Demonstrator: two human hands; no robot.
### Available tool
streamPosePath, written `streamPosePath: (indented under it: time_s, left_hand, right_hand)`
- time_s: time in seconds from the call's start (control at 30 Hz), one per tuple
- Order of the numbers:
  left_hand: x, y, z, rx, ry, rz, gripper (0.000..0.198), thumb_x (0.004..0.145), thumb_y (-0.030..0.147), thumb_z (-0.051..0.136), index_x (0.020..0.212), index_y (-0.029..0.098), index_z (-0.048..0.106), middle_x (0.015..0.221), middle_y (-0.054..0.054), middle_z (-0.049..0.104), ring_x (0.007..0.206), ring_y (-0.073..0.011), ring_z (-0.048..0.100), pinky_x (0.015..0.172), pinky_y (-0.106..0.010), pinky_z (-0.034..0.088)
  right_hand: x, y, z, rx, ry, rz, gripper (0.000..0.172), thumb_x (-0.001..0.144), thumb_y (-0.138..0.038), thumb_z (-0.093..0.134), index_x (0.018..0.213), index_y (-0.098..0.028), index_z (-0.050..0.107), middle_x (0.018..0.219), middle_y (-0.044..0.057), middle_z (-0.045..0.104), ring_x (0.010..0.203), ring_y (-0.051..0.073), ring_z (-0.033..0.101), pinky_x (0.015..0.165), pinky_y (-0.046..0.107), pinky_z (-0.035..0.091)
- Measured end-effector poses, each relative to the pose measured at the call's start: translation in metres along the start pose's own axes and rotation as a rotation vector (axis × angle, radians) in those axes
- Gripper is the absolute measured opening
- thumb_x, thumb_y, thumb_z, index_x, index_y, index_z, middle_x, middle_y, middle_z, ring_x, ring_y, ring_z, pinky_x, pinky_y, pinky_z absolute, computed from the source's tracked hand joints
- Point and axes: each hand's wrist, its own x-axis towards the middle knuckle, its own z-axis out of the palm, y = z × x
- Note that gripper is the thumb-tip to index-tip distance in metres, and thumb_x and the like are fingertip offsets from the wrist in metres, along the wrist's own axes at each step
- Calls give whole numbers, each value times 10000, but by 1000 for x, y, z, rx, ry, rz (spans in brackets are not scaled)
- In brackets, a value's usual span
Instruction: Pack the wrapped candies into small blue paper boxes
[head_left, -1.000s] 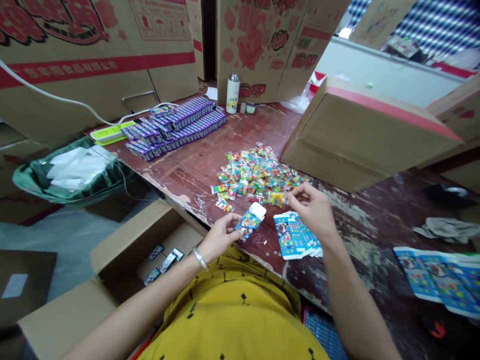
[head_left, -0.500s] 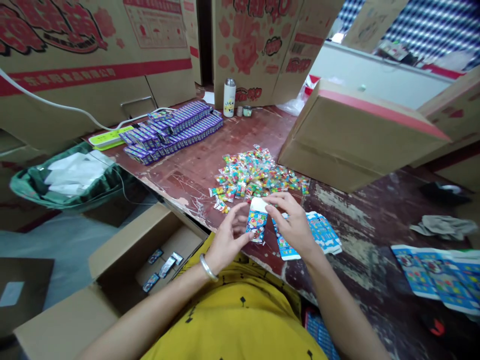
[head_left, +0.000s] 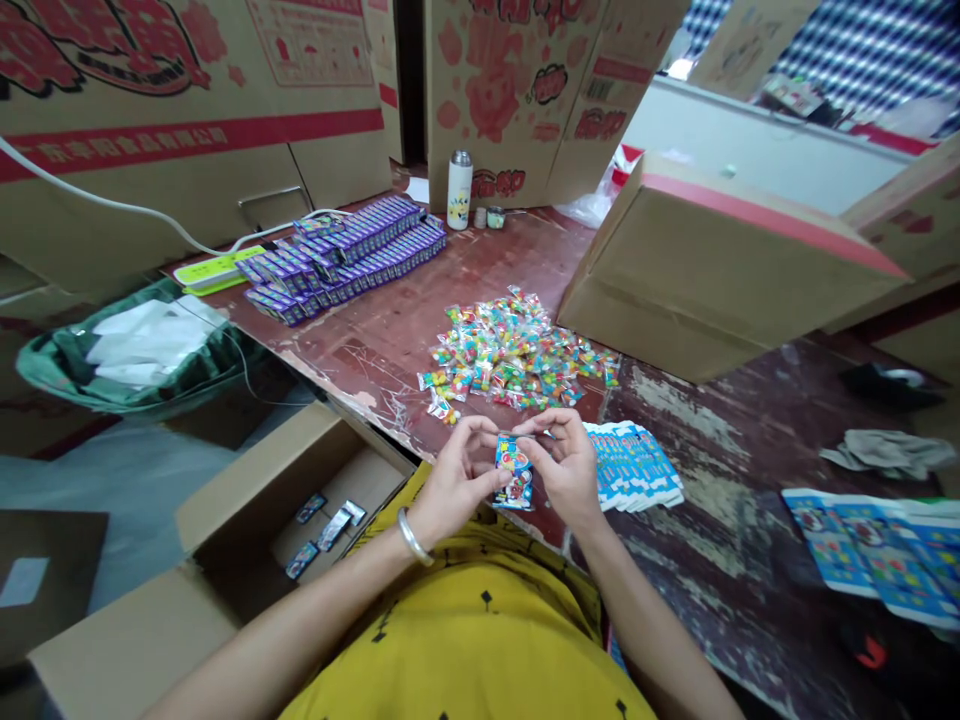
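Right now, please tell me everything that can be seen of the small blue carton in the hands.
The small blue carton looks like thin cardboard, its printed face with multicoloured pictures toward the camera. The left hand grips its side; the right hand touches its upper end, hiding whether it is closed. It is held with that end forward, above the near edge of the table.

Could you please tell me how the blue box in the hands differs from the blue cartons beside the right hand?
The blue box is held in the left hand and right hand; the blue cartons lie on the table. The box is a single piece, while the cartons form an overlapping row. Both carry colourful printing on blue.
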Motion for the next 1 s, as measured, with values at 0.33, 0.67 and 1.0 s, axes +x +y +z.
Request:
streamPosePath:
  time_s: [0.33,0.67,1.0]
  left_hand:
    - [-4,0,-3,279,41,109,463,808,173,642,1223,238,448,1106,-63,565,1030,-184,572,854,-296,509]
    - [-5,7,-13,226,-85,11,408,803,215,644,1191,206,519,1025,-58,620,898,-177,588,746,-266,493]
    - [-38,49,-124,968,-248,-269,246,751,301,620,986,249,675,774,-5,674,650,-171,599,650,-243,444]
  right_hand:
    - [20,-2,-12,-42,-175,196,236,703,-381,767,742,-178,654,735,18,656,669,152,590,635,273,489]
    - [6,-4,0,-209,-144,-57,225,845,-346,630,668,-207,617,794,38,642,754,175,605,679,300,477]
    - [20,29,-82,-945,-165,7,242,796,-386,680,991,-241,681,939,50,632,749,185,611,694,308,458]
